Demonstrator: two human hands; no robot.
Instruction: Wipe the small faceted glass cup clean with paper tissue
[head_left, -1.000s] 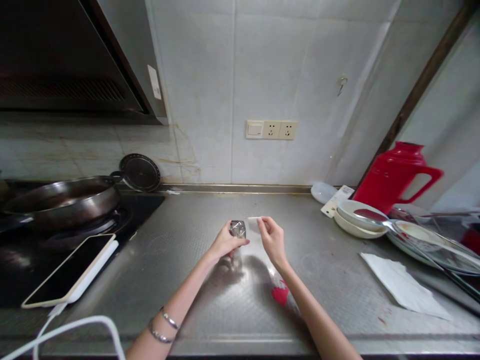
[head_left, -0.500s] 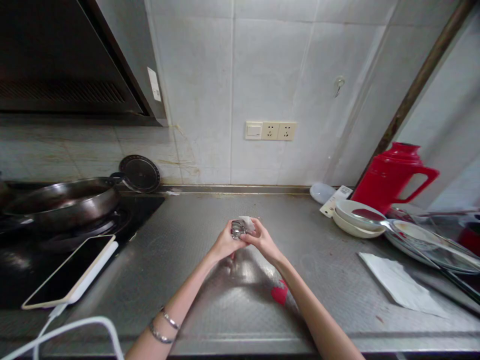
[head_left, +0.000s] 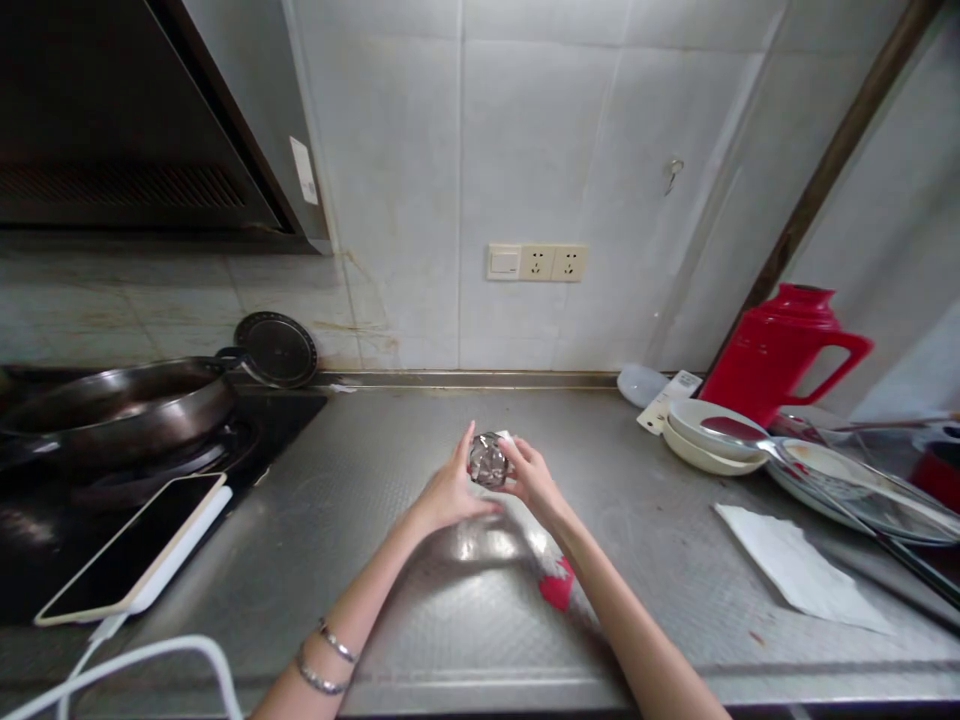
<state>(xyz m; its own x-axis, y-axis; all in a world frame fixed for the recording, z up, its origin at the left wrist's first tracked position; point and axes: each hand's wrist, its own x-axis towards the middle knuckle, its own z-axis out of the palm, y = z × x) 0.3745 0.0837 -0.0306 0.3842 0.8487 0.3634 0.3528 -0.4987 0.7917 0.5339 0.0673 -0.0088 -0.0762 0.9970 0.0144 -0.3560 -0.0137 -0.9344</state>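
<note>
Over the middle of the steel counter, a small round, shiny grey thing [head_left: 488, 461] sits between my hands; it looks like glass or metal, and I cannot make out its kind. My right hand [head_left: 531, 481] grips its right side, and a bit of white tissue [head_left: 505, 436] shows by those fingertips. On the other side my left hand [head_left: 451, 489] has its fingers spread and thumb stretched out below the round thing. Whether the left fingertips touch it is unclear. Two silver bangles [head_left: 327, 660] circle my left forearm.
Left: a frying pan [head_left: 127, 410] on the black stove and a charging phone [head_left: 135, 545]. Right: a red thermos [head_left: 780, 350], white bowls [head_left: 709, 455], a plate with utensils [head_left: 862, 475] and a white paper sheet [head_left: 799, 570]. Partly under my right forearm lies something grey and red [head_left: 556, 585].
My left hand has loosened from around the round thing, its fingers and thumb spreading apart. More of the thing's surface now shows, and less of the white tissue.
</note>
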